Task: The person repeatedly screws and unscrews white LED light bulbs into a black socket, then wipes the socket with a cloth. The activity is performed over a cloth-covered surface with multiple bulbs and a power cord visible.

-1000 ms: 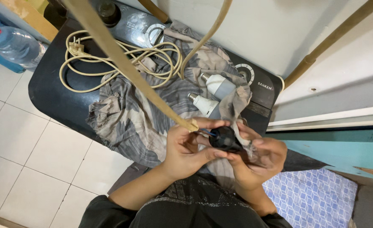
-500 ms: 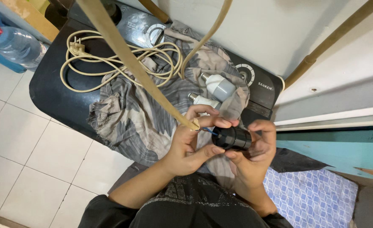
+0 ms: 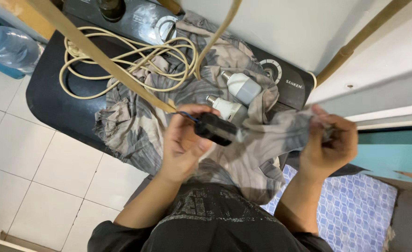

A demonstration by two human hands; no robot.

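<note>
My left hand (image 3: 183,142) grips a black lamp socket (image 3: 216,129) at the end of a beige flat cable (image 3: 98,53) that runs up and left out of view. My right hand (image 3: 332,142) pinches a corner of the grey patterned cloth (image 3: 140,126) and holds it stretched to the right, away from the socket. Two white bulbs (image 3: 241,87) (image 3: 226,108) lie on the cloth just beyond my left hand, their screw bases pointing left.
The cloth covers a dark appliance top (image 3: 52,102) with round dials (image 3: 273,70). A coil of beige cable (image 3: 122,60) lies on it. A water bottle (image 3: 10,46) stands at the far left on the tiled floor (image 3: 38,182). A blue patterned mat (image 3: 350,210) lies at lower right.
My right hand let go of the socket, moved right and took hold of the cloth's corner. My left hand keeps the socket and has shifted up and left.
</note>
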